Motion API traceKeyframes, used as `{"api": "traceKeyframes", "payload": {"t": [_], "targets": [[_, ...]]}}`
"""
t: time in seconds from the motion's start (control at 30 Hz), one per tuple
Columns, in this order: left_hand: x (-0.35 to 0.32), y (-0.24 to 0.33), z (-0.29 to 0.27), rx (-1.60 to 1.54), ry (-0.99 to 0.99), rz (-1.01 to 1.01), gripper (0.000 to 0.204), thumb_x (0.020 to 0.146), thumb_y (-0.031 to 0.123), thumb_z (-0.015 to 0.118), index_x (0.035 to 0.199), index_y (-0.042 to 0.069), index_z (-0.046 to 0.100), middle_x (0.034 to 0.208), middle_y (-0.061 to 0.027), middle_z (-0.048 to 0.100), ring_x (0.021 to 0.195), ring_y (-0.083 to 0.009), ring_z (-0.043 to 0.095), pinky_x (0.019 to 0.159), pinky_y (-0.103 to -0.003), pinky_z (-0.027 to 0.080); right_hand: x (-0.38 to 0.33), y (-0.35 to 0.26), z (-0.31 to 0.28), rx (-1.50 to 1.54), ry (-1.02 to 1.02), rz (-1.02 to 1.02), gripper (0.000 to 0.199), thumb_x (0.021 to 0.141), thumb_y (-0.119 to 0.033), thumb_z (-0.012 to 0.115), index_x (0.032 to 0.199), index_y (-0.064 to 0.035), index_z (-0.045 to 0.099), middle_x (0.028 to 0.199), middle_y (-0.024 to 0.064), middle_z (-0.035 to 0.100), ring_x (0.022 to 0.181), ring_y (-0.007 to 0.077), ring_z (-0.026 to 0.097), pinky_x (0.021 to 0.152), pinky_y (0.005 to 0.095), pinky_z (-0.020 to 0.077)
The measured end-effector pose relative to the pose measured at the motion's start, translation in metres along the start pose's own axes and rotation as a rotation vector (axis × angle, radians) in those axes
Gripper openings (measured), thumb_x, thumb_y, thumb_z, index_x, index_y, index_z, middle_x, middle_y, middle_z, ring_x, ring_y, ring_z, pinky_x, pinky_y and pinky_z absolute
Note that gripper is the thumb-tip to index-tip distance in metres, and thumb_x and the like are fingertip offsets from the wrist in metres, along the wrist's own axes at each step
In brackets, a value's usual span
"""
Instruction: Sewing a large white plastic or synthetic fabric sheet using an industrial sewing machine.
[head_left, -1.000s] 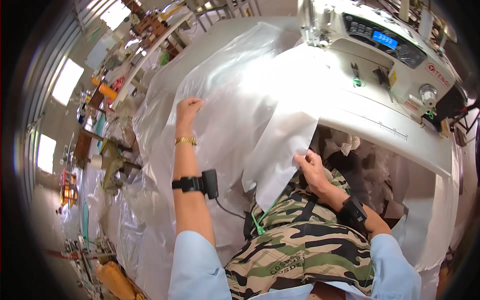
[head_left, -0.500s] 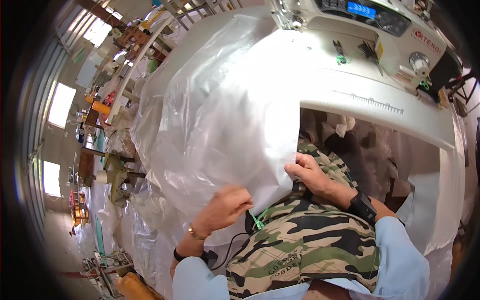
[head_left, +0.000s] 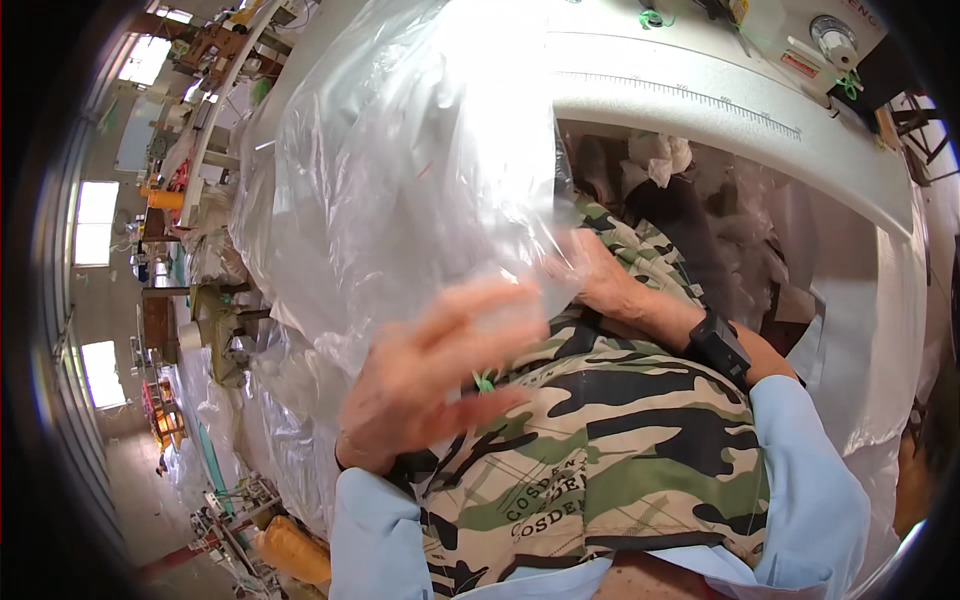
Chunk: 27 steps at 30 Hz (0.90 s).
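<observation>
Over lap: left hand (head_left: 430,385) now raised closer, fingers spread, blurred, loose under clear plastic sheet (head_left: 400,170); right hand (head_left: 600,280) still pinching sheet edge.

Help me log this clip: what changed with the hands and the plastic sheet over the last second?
The left hand left the upper part of the clear plastic sheet and dropped toward the lap, now blurred at the sheet's lower edge. The view shifted down. The right hand stayed gripping the lower edge above the camouflage shorts, beside the white machine table.
</observation>
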<state>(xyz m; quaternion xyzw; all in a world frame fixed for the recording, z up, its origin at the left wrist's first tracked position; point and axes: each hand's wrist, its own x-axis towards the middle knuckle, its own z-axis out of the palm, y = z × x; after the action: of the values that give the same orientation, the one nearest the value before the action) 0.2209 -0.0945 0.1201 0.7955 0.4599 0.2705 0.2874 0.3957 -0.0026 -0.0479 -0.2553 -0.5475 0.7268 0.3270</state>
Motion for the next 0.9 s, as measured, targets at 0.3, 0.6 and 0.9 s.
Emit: {"api": "traceKeyframes", "payload": {"t": [0.3,0.6,0.9], "targets": [[-0.085,-0.076,0.042,0.564,-0.09,-0.202,0.036,0.08,0.003,0.067,0.116,0.004,0.061,0.1,-0.0136,0.061,0.066,-0.0288,0.061,0.057,-0.037,0.049,0.005,0.018,-0.009,0.094,0.023,0.121,0.03,0.091,-0.02,0.065,0.105,0.0071,0.066,0.093,0.0042,0.067,0.082,0.0073,0.059,0.074,0.0245,0.0492],[-0.079,-0.014,0.011,0.387,-0.412,-0.4,0.035,0.083,0.002,0.059,0.118,-0.002,0.06,0.12,-0.0162,0.064,0.068,-0.0302,0.066,0.064,-0.037,0.055,0.007,0.03,-0.011,0.019,0.01,0.131,0.029,0.09,-0.02,0.065,0.103,0.0066,0.067,0.088,0.0028,0.066,0.078,0.0071,0.057,0.07,0.0247,0.0482],[0.005,-0.049,0.034,0.137,0.253,-0.244,0.031,0.08,0.005,0.076,0.108,-0.001,0.067,0.092,-0.0059,0.068,0.05,-0.009,0.044,0.048,-0.024,0.037,0.001,0.017,-0.003,0.063,0.02,0.137,0.027,0.092,-0.019,0.064,0.102,0.006,0.067,0.088,0.0032,0.067,0.077,0.0075,0.058,0.07,0.0255,0.0489]]}}
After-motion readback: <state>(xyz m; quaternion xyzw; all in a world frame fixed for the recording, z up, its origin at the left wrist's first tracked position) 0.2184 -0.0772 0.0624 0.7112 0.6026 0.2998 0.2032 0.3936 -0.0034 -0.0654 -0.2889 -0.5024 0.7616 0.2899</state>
